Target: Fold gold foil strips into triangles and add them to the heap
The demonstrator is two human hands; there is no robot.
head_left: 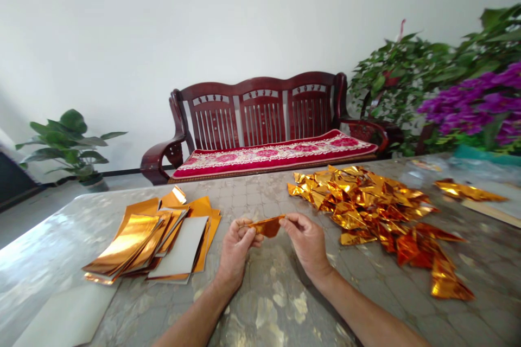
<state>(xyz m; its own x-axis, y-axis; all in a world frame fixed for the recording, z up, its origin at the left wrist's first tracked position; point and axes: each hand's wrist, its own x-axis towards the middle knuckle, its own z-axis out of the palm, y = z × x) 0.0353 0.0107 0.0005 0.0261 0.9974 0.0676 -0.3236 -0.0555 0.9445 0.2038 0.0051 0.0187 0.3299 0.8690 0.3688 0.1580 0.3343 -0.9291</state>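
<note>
Two-handed pinch here: left hand [236, 246] and right hand [308, 242] nearly closed on opposite ends of the foil [269, 227], below centre frame. Pulling too hard could probably rip it, and a careless leftward swing might scatter the sheets [134, 239], lower left.

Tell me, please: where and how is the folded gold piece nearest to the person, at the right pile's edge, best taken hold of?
Probably pinch the gold piece by its near end with the right hand, once free, coming from the near side: this end sticks out from the pile, while its far end meets other pieces.
</note>
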